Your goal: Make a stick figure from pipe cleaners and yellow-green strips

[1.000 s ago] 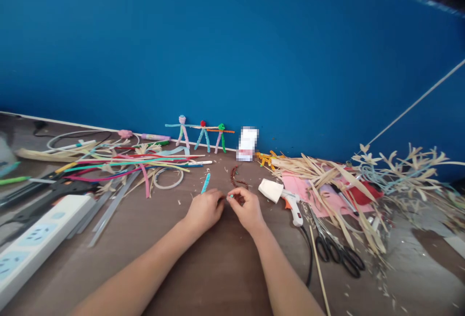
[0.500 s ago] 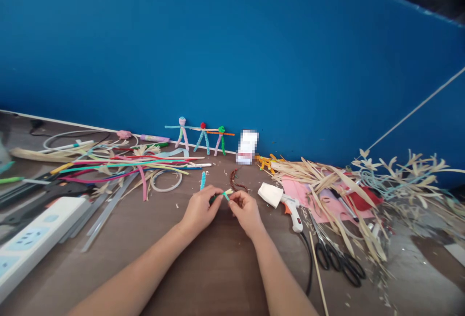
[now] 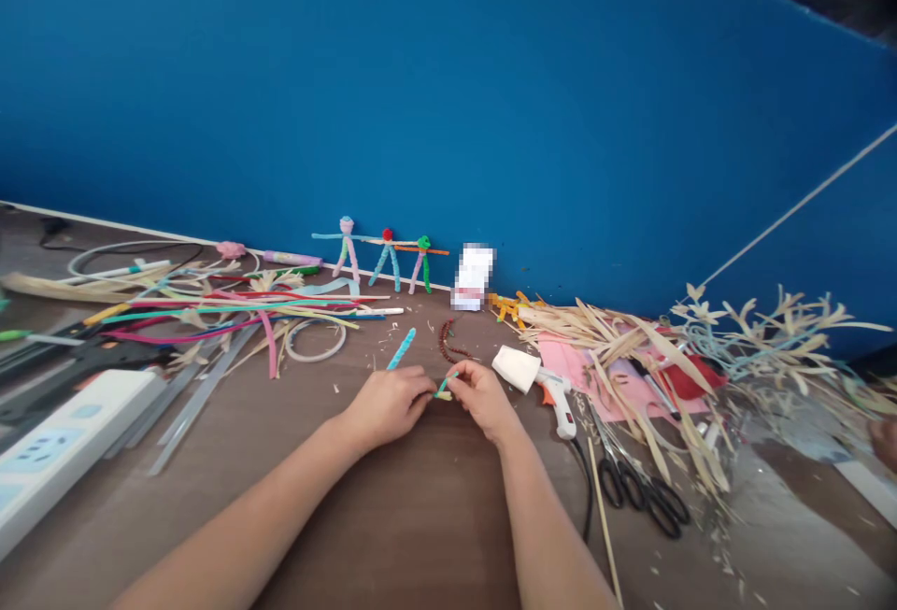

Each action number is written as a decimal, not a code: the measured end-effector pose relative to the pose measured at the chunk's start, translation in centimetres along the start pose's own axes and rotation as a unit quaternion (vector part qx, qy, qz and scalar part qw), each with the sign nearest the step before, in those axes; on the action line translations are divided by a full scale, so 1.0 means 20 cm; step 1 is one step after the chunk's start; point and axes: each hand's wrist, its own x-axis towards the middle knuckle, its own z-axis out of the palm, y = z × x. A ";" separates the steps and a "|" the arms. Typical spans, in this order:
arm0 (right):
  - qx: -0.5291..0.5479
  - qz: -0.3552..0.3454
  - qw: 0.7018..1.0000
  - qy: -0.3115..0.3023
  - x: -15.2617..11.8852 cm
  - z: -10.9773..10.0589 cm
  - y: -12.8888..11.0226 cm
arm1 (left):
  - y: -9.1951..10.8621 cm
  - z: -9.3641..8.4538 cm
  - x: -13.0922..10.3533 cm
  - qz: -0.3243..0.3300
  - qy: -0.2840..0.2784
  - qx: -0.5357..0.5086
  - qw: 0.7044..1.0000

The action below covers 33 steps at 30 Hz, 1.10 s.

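In the head view, the person's left hand (image 3: 393, 404) and right hand (image 3: 483, 399) meet low over the table (image 3: 399, 535). Both have thumb and fingers pinched together on a thin green strip (image 3: 447, 382), the left at its lower end and the right at its upper end. A pale yellow bit (image 3: 444, 396) shows just beside it between the fingertips; whether the two are joined is too small to tell. A blue stem (image 3: 402, 347) juts up, tilted, beyond the left hand; whether the fingers grip it is hidden.

For work this fine, a steady left pinch close to the joint and small turns from the right fingertips would likely serve best. Even, light tension should keep the strip from slipping or kinking. Resting the wrists would help too. The glue gun (image 3: 562, 406) lies near the right hand, its nozzle possibly hot, so the right knuckles are best kept away. The scissors (image 3: 634, 489) lie beyond its handle.
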 end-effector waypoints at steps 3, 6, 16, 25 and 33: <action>-0.058 -0.052 0.997 0.024 0.00 0.01 -0.01 | 0.00 0.02 0.00 -0.017 -0.011 0.037 0.999; -0.092 -0.087 0.991 0.052 -0.01 0.03 -0.02 | 0.00 0.04 0.00 -0.041 -0.021 0.054 0.997; -0.138 -0.124 0.982 0.019 -0.05 0.08 -0.03 | 0.00 0.04 0.00 -0.140 0.026 0.046 0.989; 0.049 -0.043 0.998 -0.001 -0.03 0.11 0.00 | -0.01 0.04 0.00 -0.179 0.079 -0.048 0.979; 0.178 0.023 0.983 0.027 -0.01 0.12 0.01 | -0.01 0.02 0.00 -0.141 0.092 -0.059 0.984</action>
